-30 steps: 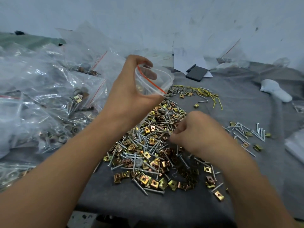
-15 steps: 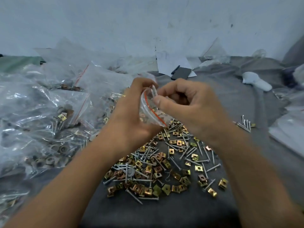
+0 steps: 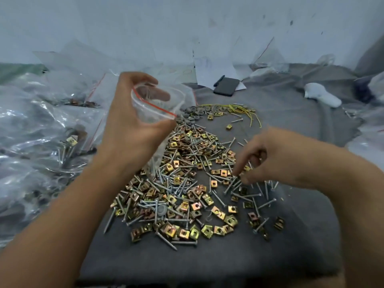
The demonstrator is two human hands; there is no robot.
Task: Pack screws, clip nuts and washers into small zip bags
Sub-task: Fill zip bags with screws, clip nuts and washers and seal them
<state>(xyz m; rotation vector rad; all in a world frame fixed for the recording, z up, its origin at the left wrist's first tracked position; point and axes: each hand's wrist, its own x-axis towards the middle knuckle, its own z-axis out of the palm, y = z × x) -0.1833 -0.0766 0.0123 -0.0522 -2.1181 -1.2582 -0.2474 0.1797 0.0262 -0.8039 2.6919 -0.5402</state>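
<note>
Head view: my left hand [image 3: 133, 123] is curled round a small clear zip bag with a red seal line [image 3: 154, 107], holding its mouth open above the left edge of the heap of silver screws and brass-coloured square clip nuts [image 3: 182, 183] on the grey cloth-covered tabletop [image 3: 207, 258]. My right hand [image 3: 268, 161] reaches down to the heap's right side, its fingertips pinching at screws there. Round grey washers [image 3: 195, 113] lie behind the heap, and filled clear plastic bags [image 3: 41, 142] are piled at the left.

no legible text, labels, brands or numbers on any surface in view
</note>
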